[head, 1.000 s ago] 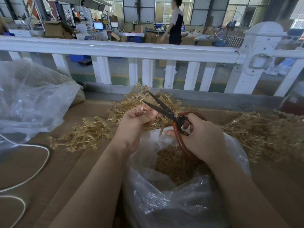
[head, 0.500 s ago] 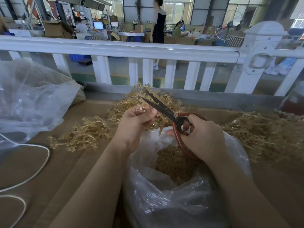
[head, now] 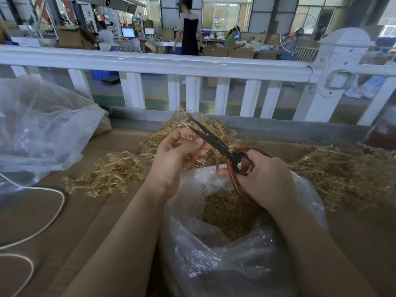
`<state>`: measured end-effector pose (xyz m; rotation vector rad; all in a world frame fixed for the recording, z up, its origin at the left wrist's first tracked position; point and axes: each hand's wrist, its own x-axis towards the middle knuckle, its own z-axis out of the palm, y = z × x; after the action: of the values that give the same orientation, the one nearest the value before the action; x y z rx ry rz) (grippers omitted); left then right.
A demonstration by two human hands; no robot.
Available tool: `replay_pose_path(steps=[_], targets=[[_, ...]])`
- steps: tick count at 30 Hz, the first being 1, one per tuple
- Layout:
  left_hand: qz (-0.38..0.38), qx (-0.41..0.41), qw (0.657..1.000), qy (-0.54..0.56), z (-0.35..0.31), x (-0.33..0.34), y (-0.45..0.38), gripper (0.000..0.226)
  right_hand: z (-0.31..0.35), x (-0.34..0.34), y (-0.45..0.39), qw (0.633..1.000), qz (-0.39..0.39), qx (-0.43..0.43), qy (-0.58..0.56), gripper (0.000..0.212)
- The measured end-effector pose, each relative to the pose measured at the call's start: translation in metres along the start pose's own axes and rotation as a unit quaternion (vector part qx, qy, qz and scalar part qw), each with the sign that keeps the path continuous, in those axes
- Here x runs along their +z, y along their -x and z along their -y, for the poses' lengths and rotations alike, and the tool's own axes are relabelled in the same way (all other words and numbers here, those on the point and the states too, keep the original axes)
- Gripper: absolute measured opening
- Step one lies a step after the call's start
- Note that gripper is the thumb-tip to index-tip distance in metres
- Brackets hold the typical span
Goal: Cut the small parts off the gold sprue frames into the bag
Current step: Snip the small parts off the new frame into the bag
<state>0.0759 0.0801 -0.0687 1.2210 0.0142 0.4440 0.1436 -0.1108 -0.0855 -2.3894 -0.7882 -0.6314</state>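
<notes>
My left hand (head: 177, 155) pinches a gold sprue frame (head: 216, 161) above the open clear plastic bag (head: 214, 254); one bare gold stem hangs down toward the bag's mouth. My right hand (head: 265, 181) grips dark scissors with red-brown loop handles (head: 216, 142). The blades are nearly closed, and their tips point up-left just past my left fingertips. Inside the bag lies a heap of small cut gold parts (head: 229, 213). Most of the held frame is hidden by my left fingers.
Piles of gold sprue frames lie on the brown cardboard surface: one at left (head: 107, 176), one behind my hands (head: 180, 125), a large one at right (head: 338, 170). A big clear bag (head: 42, 129) sits far left, a white cable (head: 49, 224) near it. A white railing (head: 192, 67) borders the back.
The scissor blades have closed from wide open to nearly shut beside my left fingertips. Both hands stay in about the same place. A person in the background has walked left.
</notes>
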Motion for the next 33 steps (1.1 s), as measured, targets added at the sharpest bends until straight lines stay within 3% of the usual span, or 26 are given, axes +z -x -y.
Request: replay_pose_path(steps=[2, 5, 11, 14, 25, 33], targets=[[-0.003, 0.012, 1.000, 0.004, -0.0009, -0.0007, 0.0003, 0.039, -0.0003, 0.0007, 0.0001, 1.000, 0.001, 0.004, -0.008, 0.066], [-0.011, 0.012, 1.000, -0.001, 0.0003, -0.0019, 0.0004, 0.016, -0.0016, 0.0017, 0.0003, 1.000, 0.003, 0.001, -0.015, 0.061], [0.001, 0.004, 1.000, 0.006, 0.0027, -0.0043, 0.0002, 0.004, 0.0009, -0.0004, -0.0004, 0.999, 0.007, -0.009, 0.041, 0.069], [0.016, 0.011, 1.000, -0.021, 0.0042, -0.0012, 0.0014, 0.004, 0.0045, -0.0032, 0.0001, 0.999, -0.017, -0.008, 0.035, 0.059], [0.004, -0.019, 1.000, -0.016, 0.0058, 0.0046, 0.0023, 0.006, 0.0072, -0.0053, -0.0014, 0.998, -0.012, -0.016, 0.058, 0.057], [0.015, -0.014, 1.000, -0.022, 0.0061, 0.0037, 0.0031, 0.005, 0.0075, -0.0064, 0.0009, 0.999, -0.012, -0.028, 0.013, 0.052]])
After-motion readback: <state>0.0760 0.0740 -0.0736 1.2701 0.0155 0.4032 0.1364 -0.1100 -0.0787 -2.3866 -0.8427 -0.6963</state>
